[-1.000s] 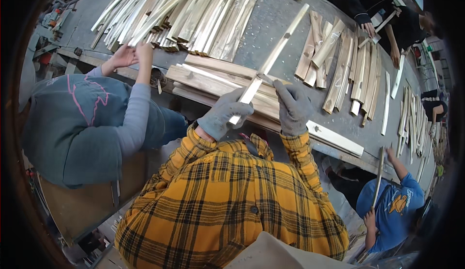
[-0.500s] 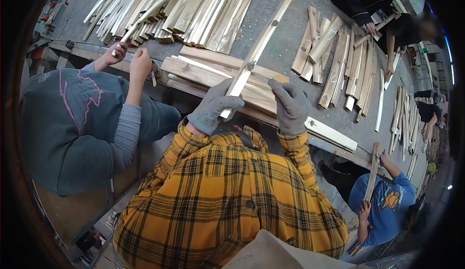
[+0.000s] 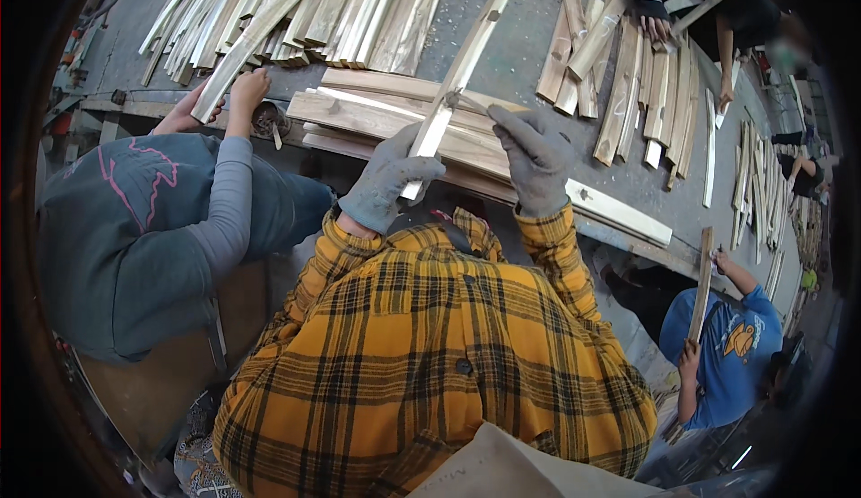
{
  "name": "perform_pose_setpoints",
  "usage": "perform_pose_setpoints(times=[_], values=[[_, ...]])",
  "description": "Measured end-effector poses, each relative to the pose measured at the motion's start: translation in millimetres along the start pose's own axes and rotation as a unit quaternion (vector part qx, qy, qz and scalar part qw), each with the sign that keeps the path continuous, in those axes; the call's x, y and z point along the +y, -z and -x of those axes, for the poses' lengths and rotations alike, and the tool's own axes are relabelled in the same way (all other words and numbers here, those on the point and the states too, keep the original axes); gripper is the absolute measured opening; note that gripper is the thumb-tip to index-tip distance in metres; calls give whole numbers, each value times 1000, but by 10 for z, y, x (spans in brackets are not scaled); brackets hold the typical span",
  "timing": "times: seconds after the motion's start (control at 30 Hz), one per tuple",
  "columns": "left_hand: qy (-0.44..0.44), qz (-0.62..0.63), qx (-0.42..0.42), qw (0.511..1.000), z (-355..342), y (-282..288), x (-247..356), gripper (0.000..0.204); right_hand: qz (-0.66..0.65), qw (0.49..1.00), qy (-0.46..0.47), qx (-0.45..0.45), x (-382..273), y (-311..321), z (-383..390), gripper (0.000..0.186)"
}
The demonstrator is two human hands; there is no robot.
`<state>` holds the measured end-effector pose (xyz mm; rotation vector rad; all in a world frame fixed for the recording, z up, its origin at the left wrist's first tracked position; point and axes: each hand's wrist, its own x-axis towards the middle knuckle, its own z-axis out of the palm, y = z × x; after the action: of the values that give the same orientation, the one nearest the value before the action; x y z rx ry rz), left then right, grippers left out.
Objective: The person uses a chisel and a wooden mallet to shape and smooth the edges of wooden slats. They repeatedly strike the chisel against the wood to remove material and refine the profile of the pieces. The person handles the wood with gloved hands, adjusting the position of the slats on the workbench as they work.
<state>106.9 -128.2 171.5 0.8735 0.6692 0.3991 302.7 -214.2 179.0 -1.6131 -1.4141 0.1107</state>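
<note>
My left hand [image 3: 391, 178], in a grey work glove, grips the near end of a long pale wooden strip [image 3: 466, 54]. The strip slants up and away across the table, with dark knots on its face. My gloved right hand [image 3: 535, 159] is pinched at the fingertips, just right of the strip. From those fingertips a thin, dark tool [image 3: 473, 105] reaches to a knot [image 3: 451, 100] on the strip; its exact kind is too small to make out. Beneath both hands lies a stack of wooden boards [image 3: 359, 119] along the table's near edge.
Rows of wooden strips [image 3: 359, 13] cover the far left of the table [image 3: 511, 58]; more strips [image 3: 619, 103] lie to the right. A person [image 3: 161, 220] at my left holds a strip above a small can [image 3: 269, 119]. Another person [image 3: 726, 345] at right holds a board; others work beyond.
My right fingertips have moved in to the strip, and the thin tool now shows at the knot. The person at left has turned and raised their strip; a far person's hand has moved onto the right-hand strips.
</note>
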Motion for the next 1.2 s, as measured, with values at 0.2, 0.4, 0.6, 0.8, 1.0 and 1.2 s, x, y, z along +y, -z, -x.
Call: perform_pose_setpoints(times=[0.2,0.4,0.6,0.8,1.0,1.2], values=[[49,49,-24,997,-39,-24,-16,63,13,1000,-11,-23,420,399,242,32],[27,-32,-8,999,-110,1,-14,45,406,841,-267,-240,1460,1171,369,22],[30,-65,-26,997,-136,45,8,60,420,801,-198,-378,1731,740,124,24],[28,-79,-23,996,-82,50,-16,67,475,768,-174,-393,1946,488,66,21],[45,-9,-13,999,-37,49,14,49,285,829,-229,-422,1926,773,7,19],[56,45,-32,997,-42,87,-3,49,-36,842,-433,-319,1755,1050,-60,16]])
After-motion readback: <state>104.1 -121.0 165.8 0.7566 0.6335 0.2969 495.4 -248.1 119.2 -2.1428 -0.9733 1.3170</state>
